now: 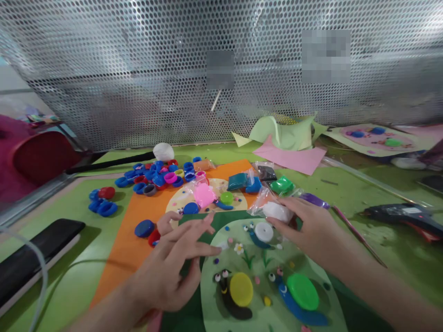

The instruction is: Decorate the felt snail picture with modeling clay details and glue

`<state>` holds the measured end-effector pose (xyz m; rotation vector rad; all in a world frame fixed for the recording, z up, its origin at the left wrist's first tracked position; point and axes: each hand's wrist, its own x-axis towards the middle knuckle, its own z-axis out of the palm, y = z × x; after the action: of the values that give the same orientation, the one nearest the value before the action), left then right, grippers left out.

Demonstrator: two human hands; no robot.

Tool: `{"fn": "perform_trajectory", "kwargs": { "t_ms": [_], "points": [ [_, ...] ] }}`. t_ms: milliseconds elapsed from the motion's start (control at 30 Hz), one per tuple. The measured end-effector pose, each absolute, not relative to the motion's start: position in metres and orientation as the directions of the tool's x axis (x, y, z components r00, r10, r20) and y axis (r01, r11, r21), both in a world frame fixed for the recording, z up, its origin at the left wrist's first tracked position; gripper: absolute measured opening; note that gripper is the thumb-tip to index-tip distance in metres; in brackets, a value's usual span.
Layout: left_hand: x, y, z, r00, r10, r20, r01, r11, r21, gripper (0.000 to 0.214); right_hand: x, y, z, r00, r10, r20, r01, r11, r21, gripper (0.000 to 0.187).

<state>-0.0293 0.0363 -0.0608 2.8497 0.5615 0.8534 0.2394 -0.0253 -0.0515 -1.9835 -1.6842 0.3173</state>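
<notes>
My right hand (308,226) has its thumb and fingers around a clear bag of white modelling clay (277,211). My left hand (173,263) hovers over the left edge of a light green paper shape (277,258), fingers apart, holding nothing I can see. On that paper are clay snails with bottle-cap shells: a yellow cap (241,289), a green cap (302,292) and a white cap (263,232). A clay flower (238,248) and small clay dots lie among them. Beyond my left fingertips sit a blue cap (190,208) and a bag of pink clay (204,194).
A heap of bottle caps (159,175) lies at the back left. Clay bags, teal (237,181) and green (282,185), lie behind the paper. A glue gun (404,216) rests at right, a phone (38,253) at left. A perforated metal panel (173,60) rises behind.
</notes>
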Motion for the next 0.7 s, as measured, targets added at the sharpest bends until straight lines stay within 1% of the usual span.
{"fn": "perform_trajectory", "kwargs": {
  "t_ms": [67, 100, 167, 267, 433, 567, 700],
  "points": [
    [-0.0293, 0.0368, -0.0625, 0.810, 0.324, 0.489, 0.235, -0.943, 0.235, 0.077, 0.2391, -0.0254, -0.0510, 0.169, 0.972, 0.162, 0.853, -0.062, -0.517, 0.022],
    [-0.0292, 0.0375, -0.0629, 0.824, 0.306, 0.478, 0.214, -0.948, 0.237, 0.079, 0.2390, -0.0254, -0.0508, 0.151, 0.973, 0.172, 0.855, -0.041, -0.517, 0.022],
    [-0.0291, 0.0392, -0.0633, 0.832, 0.291, 0.472, 0.212, -0.953, 0.215, 0.079, 0.2392, -0.0250, -0.0505, 0.124, 0.974, 0.190, 0.855, -0.007, -0.519, 0.021],
    [-0.0297, 0.0424, -0.0633, 0.827, 0.294, 0.478, 0.230, -0.955, 0.189, 0.078, 0.2403, -0.0235, -0.0506, 0.127, 0.973, 0.192, 0.853, -0.008, -0.521, 0.021],
    [-0.0312, 0.0447, -0.0624, 0.832, 0.291, 0.472, 0.225, -0.955, 0.194, 0.080, 0.2413, -0.0216, -0.0513, 0.128, 0.972, 0.199, 0.851, -0.005, -0.525, 0.023],
    [-0.0303, 0.0425, -0.0612, 0.815, 0.397, 0.422, 0.286, -0.909, 0.302, 0.078, 0.2397, -0.0233, -0.0487, 0.126, 0.973, 0.194, 0.845, -0.003, -0.535, 0.026],
    [-0.0287, 0.0430, -0.0617, 0.738, 0.570, 0.361, 0.394, -0.799, 0.455, 0.073, 0.2379, -0.0245, -0.0453, 0.117, 0.974, 0.194, 0.838, 0.008, -0.545, 0.026]
  ]
}}
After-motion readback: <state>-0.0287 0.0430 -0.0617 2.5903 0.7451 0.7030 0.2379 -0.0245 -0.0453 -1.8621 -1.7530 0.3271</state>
